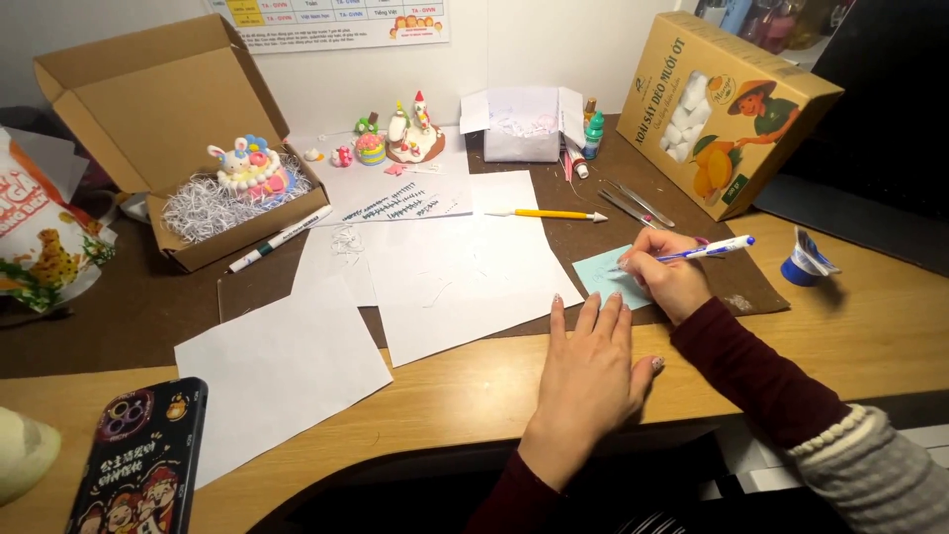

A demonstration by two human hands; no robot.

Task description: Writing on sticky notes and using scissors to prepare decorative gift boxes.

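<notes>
My right hand (667, 272) grips a blue and white pen (714, 248), its tip resting on a small light blue note (601, 274). My left hand (588, 368) lies flat on the wooden desk (445, 396) with fingers together. Its fingertips touch the lower edge of the note and a large white sheet (465, 277). Both sleeves are dark red. The note sits partly on a brown mat (593, 237).
An open cardboard box (119, 99) with shredded paper and a clay bunny cake (249, 168) stands back left. Small clay figures (410, 133), a white box (524, 124), a yellow tool (554, 214), tweezers (638, 203), a marker (282, 237), a phone (138, 460) and a snack carton (732, 104) lie around.
</notes>
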